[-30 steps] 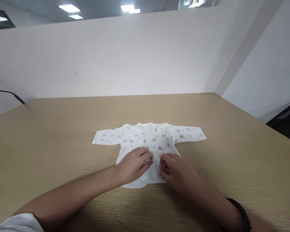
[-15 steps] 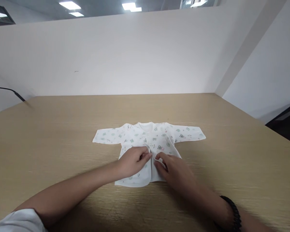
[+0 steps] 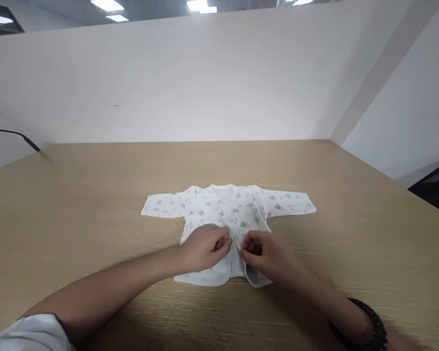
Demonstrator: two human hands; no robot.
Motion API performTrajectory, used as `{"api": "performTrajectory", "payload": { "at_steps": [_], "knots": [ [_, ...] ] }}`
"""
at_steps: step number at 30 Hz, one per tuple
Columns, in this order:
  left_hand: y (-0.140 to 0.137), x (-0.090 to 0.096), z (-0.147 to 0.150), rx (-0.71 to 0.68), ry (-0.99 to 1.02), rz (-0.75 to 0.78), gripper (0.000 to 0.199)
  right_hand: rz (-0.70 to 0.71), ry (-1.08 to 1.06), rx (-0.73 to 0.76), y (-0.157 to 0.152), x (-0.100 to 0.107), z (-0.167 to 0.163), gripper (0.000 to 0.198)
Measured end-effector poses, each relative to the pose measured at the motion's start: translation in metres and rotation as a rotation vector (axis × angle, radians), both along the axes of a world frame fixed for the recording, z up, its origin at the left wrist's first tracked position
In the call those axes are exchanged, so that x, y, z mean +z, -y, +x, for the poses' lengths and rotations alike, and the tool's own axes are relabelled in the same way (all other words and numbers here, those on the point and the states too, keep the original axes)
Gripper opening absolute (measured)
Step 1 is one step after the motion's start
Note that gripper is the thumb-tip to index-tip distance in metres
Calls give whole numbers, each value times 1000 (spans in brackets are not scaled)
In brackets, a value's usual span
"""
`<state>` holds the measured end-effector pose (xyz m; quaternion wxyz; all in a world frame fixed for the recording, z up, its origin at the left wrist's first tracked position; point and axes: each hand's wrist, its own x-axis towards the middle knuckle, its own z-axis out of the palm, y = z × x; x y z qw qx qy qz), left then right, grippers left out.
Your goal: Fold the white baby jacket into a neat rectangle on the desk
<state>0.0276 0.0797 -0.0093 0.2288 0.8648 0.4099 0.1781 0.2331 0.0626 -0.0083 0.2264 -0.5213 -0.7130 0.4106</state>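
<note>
A small white baby shirt (image 3: 201, 207) with a green and pink print lies face up on the table, sleeves spread to both sides and neckline away from me. Its front is parted below the chest. My left hand (image 3: 207, 247) pinches the edge of the left front panel near the middle. With thumb and forefinger closed, my right hand (image 3: 265, 251) grips the edge of the right front panel, which is slightly raised. A plain inner strip of the back shows between the two panels. My hands hide parts of both lower panels.
The wooden table (image 3: 95, 180) reaches back to a white partition (image 3: 205, 83). A black cable (image 3: 31, 143) runs in at the left edge. Something dark (image 3: 435, 185) stands beyond the table's right edge. A black braided band (image 3: 366, 321) circles my right wrist.
My right hand has closed on the right panel's edge and drawn it to the right and toward me, so its lower corner now shows. My left hand has barely moved.
</note>
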Motion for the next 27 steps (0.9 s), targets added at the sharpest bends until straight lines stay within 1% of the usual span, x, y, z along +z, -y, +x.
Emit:
{"api": "performTrajectory", "payload": {
  "at_steps": [1,3,5,8,11,16,21,27],
  "knots": [
    [0,-1,0,2,-6,0,26,7,17,-8,1,1,-1,3],
    [0,-2,0,8,-6,-3,25,45,64,-24,3,4,-5,9],
    [0,-3,0,11,0,-4,24,118,118,-42,5,4,-9,13],
    [0,-3,-1,6,4,8,24,223,170,-50,5,0,-14,13],
    [0,-3,0,6,7,17,25,263,162,-78,3,-6,-16,14],
    [2,1,1,10,-11,14,24,237,28,-53,4,-8,-18,10],
    [3,1,0,-6,-50,3,19,158,-100,-45,5,-4,-19,14],
    [3,0,-1,-28,-50,-7,18,141,-71,-119,3,-8,-18,14]
  ]
}}
